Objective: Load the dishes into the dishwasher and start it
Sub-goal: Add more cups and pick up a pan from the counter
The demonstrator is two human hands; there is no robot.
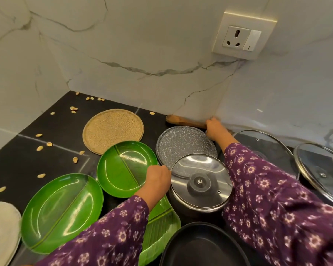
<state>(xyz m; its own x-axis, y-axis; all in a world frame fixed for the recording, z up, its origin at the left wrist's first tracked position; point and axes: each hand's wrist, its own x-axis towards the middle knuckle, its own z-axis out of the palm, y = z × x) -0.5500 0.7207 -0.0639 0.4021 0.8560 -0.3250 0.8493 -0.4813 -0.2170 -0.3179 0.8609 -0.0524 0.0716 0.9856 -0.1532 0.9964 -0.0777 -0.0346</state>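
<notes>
Wide black stone counter [46,169], glossy, set into a corner of white veined marble wall [142,45], and the dishes are spread all over it. Biggest at the front: a matte black pan [200,246], round and shallow. To its left a glossy green leaf plate [62,212], oval with a moulded midrib, and a second green leaf plate [123,166] behind it. A ribbed green tray [161,227] is tucked under the left sleeve.

On the right, two steel-rimmed glass lids lean on each other, the large lid [267,148] and the far-right lid [319,169]. In the centre a smaller glass lid [200,181] with a dark knob sits on a steel pot [190,206]. Behind that lies a grey speckled plate [183,144], flat and stone-textured, and beside it a tan woven plate [112,129], round and coarse-grained.

Now the hands, both in purple floral sleeves. The right hand [214,127] is up against the wall, fingers wrapped round the handle of a wooden spoon [183,120] that lies along the wall's base. The left hand [158,177] sits knuckles-up between the second green leaf plate and the pot, fingers curled under. I cannot tell what they are gripping, if anything.

Pale seeds [39,148] are scattered across the counter on the left.
</notes>
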